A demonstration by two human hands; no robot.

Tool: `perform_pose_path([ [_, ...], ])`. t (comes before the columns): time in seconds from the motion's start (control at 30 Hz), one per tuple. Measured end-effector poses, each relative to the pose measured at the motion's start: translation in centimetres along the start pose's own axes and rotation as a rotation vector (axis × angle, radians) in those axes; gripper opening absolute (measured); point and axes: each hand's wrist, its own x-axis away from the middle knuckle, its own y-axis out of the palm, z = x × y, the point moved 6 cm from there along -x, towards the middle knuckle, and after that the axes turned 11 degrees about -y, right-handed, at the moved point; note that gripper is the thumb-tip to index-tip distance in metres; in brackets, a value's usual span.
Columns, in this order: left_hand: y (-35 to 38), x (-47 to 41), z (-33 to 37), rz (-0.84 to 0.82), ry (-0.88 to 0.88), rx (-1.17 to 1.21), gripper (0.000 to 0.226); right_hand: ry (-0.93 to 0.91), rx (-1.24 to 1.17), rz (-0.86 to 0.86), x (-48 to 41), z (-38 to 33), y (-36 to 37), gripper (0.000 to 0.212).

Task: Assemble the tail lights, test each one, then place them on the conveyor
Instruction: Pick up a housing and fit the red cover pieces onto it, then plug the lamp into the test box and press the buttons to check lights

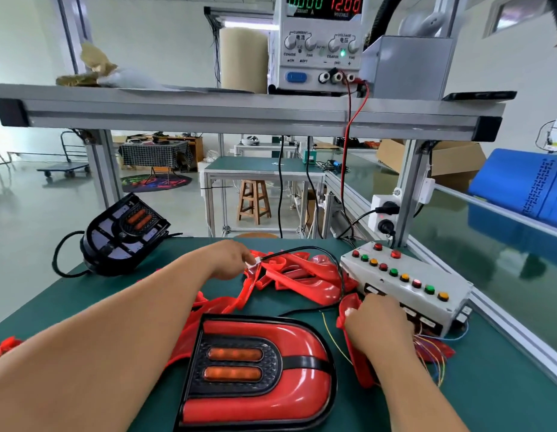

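Note:
An assembled tail light (pixel 255 372) with a red lens, black centre and two orange strips lies flat near the front edge of the green table. My left hand (pixel 230 258) pinches a small white connector (pixel 257 261) on a black cable above a pile of red lens covers (pixel 299 275). My right hand (pixel 378 325) rests by the front of the white test box (pixel 405 282), its fingers curled over a bundle of thin coloured wires (pixel 433 357) and a red cover; what they hold is hidden.
A tail light base without its red cover (pixel 124 232) leans at the table's back left. A power supply (pixel 321 42) reading 12.00 stands on the shelf above. The green conveyor (pixel 495 244) runs along the right, with a blue bin (pixel 526 185) beyond.

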Motion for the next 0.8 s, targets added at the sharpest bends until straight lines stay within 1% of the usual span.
perform_pose_path([
  [0.13,1.5,-2.1,1.1,-0.072,0.019,-0.224,0.046,0.005,0.001,-0.040,-0.2,0.3,0.1,0.044],
  [0.23,2.3,-2.5,0.9,-0.097,-0.001,-0.312,0.045,-0.006,0.021,-0.033,-0.3,0.3,0.2,0.043],
  [0.33,2.1,-2.7,0.3,-0.094,0.019,-0.231,0.039,-0.036,0.068,0.064,0.0,0.1,-0.3,0.036],
  [0.4,1.0,-2.5,-0.2,-0.011,0.063,-0.091,0.033,-0.069,0.052,0.176,0.2,-0.2,-1.1,0.034],
  [0.47,0.0,-2.4,-0.8,0.094,0.078,0.028,0.030,-0.108,-0.019,0.256,0.4,-0.3,-1.7,0.033],
  [0.53,-0.1,-1.8,-1.7,0.164,0.054,0.048,0.029,-0.132,-0.091,0.282,0.8,-0.9,-1.8,0.032],
  [0.63,0.4,-1.9,-2.5,0.259,-0.008,0.129,0.027,-0.183,-0.097,0.303,1.3,-1.8,-1.7,0.036],
  [0.7,0.8,-2.3,-2.4,0.233,-0.028,0.168,0.039,-0.213,-0.065,0.295,1.3,-2.1,-1.4,0.042],
  [0.8,1.9,-3.0,-1.4,0.119,-0.011,0.153,0.054,-0.225,-0.044,0.263,1.0,-2.1,-0.9,0.044],
])
